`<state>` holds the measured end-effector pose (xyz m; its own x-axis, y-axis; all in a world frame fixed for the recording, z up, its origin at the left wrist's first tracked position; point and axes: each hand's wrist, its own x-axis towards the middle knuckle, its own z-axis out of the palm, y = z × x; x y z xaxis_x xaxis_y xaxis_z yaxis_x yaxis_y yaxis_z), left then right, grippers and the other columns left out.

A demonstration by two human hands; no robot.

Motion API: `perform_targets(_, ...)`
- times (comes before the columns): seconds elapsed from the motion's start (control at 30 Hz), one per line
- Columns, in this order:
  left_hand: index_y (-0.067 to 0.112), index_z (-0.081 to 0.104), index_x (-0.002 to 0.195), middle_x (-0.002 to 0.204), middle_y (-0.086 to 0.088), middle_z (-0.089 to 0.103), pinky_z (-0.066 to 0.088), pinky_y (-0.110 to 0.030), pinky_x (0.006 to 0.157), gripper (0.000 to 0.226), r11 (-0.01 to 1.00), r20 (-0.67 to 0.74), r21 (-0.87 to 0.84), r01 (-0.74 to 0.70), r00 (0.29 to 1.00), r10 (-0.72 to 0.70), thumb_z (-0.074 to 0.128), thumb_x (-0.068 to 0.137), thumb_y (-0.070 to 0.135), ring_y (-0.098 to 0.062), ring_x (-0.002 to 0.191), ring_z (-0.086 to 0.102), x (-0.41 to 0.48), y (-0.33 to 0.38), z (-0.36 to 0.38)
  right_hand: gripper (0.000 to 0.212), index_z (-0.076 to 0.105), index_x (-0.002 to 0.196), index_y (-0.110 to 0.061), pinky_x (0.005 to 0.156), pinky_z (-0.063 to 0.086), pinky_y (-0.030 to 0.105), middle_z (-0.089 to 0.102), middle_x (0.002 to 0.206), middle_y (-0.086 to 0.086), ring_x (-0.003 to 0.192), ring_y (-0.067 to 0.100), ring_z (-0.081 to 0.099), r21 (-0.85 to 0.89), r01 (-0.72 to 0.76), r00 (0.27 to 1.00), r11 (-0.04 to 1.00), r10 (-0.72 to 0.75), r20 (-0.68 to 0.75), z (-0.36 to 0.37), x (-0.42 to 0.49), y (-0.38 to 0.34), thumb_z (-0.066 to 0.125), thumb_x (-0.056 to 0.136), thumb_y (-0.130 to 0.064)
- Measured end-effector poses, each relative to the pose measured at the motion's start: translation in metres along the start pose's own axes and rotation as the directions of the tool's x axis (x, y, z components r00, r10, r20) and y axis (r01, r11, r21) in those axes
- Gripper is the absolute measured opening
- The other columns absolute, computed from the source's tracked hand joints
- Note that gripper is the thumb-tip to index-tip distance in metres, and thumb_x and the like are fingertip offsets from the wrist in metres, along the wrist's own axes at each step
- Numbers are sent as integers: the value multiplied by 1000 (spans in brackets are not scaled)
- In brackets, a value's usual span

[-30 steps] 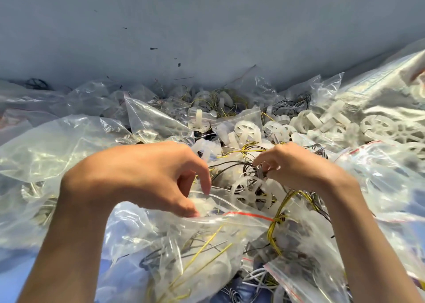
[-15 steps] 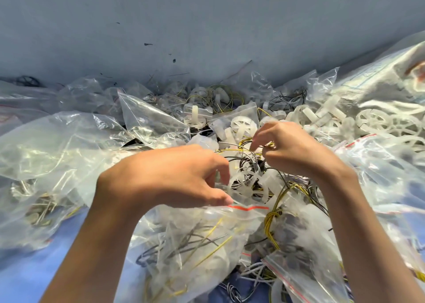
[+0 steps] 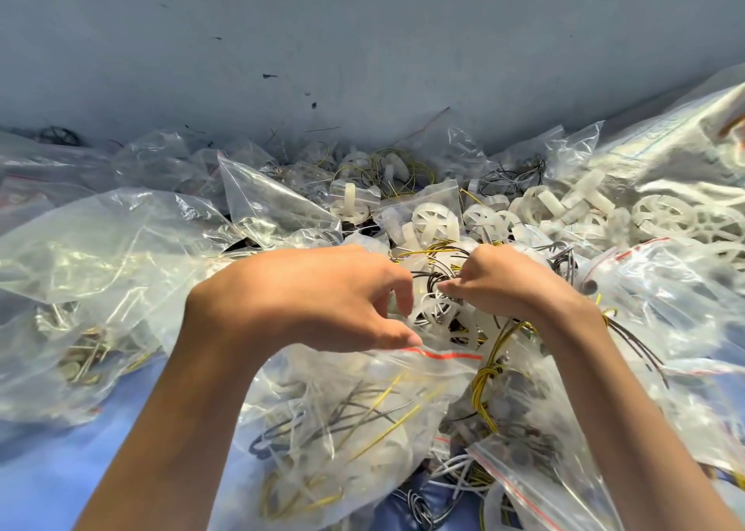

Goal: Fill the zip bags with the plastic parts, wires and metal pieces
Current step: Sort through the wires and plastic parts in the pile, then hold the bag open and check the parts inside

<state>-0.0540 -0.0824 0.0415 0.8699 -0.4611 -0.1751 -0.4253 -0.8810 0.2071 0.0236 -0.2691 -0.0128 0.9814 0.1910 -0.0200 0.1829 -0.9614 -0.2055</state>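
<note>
Crumpled clear zip bag (image 3: 322, 373), red-striped mouth, holding yellow and seemingly black wires (image 3: 383, 413)

A wall (image 3: 363, 46) filled the upper frame, with heaped bags along its foot. At lower centre a zip bag (image 3: 342, 442) lay on the surface (image 3: 100, 450), and the left hand (image 3: 306, 300) gripped its mouth. Just right of that hand, behind the bag, the right hand (image 3: 508, 284) pinched into a tangle of wires (image 3: 439, 278). Loose plastic wheels (image 3: 661, 216) lay at mid right, and a bag of metal pieces (image 3: 80, 353) lay at far left.
</note>
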Motion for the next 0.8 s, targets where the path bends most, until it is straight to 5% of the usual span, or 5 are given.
perform_targets(0.17, 34, 56, 104, 75, 16, 57, 36, -16, 58, 26, 1000, 8, -4, 14, 1000, -14, 55, 87, 54, 8, 65, 48, 2, -1, 0, 38, 60, 69, -4, 52, 35, 28, 58, 63, 5, 59, 20, 51, 84, 51, 999, 995, -52, 15, 8, 0, -1, 64, 87, -37)
perform_targets(0.37, 32, 58, 106, 74, 15, 56, 38, -15, 58, 28, 999, 20, -33, 2, 1000, -2, 56, 87, 53, 8, 62, 48, 6, -1, 3, 17, 55, 67, -22, 70, 52, 38, 65, 77, 2, 79, 25, 60, 182, 64, 974, 981, -22, -224, -3, -3, -1, 64, 80, -18)
perform_targets(0.47, 34, 56, 97, 73, 17, 56, 37, -14, 56, 21, 998, 11, -57, -4, 1000, 4, 56, 87, 53, 9, 60, 48, 7, -3, 2, 8, 58, 85, -24, 79, 51, 40, 70, 85, 2, 88, 27, 61, 250, 105, 937, 963, -11, -350, -12, -4, 4, 55, 85, -17)
perform_targets(0.63, 34, 57, 102, 77, 17, 58, 36, -15, 57, 25, 997, -33, -81, -2, 999, 0, 55, 86, 54, 8, 63, 50, 7, -10, 0, 22, 59, 114, -25, 84, 51, 42, 70, 101, 11, 95, 30, 63, 213, 128, 899, 969, -23, -437, -21, -3, 12, 46, 97, -20)
perform_targets(0.8, 29, 60, 110, 83, 14, 64, 44, -20, 65, 30, 987, -188, -147, -64, 981, 35, 59, 86, 48, 1, 72, 57, 7, -14, -4, 24, 56, 115, -31, 69, 47, 19, 64, 88, -4, 78, 14, 65, 435, 354, 896, 828, -166, -413, -37, -17, 13, 57, 94, -20)
